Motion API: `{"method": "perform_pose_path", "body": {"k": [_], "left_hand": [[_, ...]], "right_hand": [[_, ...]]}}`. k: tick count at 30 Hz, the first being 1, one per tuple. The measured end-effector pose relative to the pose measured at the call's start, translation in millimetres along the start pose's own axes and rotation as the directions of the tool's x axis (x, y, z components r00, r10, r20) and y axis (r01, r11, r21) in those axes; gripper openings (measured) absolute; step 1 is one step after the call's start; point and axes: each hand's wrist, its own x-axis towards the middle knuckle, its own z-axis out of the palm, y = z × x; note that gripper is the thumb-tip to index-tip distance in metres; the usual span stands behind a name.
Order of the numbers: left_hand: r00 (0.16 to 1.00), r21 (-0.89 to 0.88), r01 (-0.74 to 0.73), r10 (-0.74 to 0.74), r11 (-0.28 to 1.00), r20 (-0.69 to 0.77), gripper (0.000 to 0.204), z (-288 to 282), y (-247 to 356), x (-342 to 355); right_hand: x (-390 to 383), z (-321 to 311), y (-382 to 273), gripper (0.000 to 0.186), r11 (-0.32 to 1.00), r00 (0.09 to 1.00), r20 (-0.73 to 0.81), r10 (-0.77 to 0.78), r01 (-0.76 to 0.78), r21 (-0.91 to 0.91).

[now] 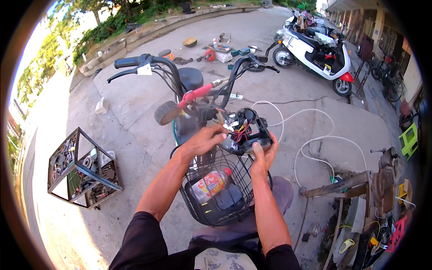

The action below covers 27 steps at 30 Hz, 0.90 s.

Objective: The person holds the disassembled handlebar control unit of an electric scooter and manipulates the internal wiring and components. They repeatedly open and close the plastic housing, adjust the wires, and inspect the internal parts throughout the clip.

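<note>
An electric bike stands in front of me, its black handlebars [173, 67] across the middle. My right hand [263, 158] grips the lower right edge of a black headlight housing [257, 143], thumb on its near side. The housing's open back shows red, yellow and other coloured wires [242, 130] with white connectors [228, 126]. At the left of this bundle, my left hand [209, 138] has its fingers pinched at the wires; the exact strand is hidden. Below both hands hangs a black wire basket [191, 208] holding a bottle [209, 185] with a red cap and a dark item.
A red tool with a metal tip [198, 93] lies across the handlebar area. Left stands a metal-framed parts bin [83, 168]. Behind are scattered tools [220, 53] and a white scooter [310, 49]. A white cable [310, 139] loops toward a bench vise [386, 168] at right.
</note>
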Motion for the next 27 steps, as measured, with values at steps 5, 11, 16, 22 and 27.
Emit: {"method": "perform_pose_path", "body": {"k": [5,11,16,22,27], "left_hand": [[1.0,0.014,0.013,-0.013,1.0,0.002,0.045,0.5,-2.5,1.5],[1.0,0.019,0.009,-0.008,1.0,-0.006,0.046,-0.4,-6.6,0.6],[1.0,0.001,0.003,-0.003,1.0,-0.005,0.044,-0.5,-0.9,0.9],[1.0,-0.022,0.018,-0.018,1.0,-0.001,0.043,-0.7,4.0,-0.1],[1.0,-0.034,0.028,-0.028,0.999,-0.003,0.042,-0.3,0.8,0.5]], "right_hand": [[-0.7,1.5,-3.7,0.077,1.0,1.0,-0.012,0.013,-0.013,0.011],[-2.2,5.4,-7.5,0.076,0.999,1.0,0.003,0.029,-0.029,0.038],[-2.0,5.1,-8.1,0.075,0.999,1.0,-0.003,0.022,-0.022,0.043],[-1.6,4.6,-8.1,0.077,0.999,1.0,-0.008,0.021,-0.021,0.043],[-1.2,3.0,-7.0,0.079,0.999,1.0,-0.007,0.006,-0.006,0.032]]}}
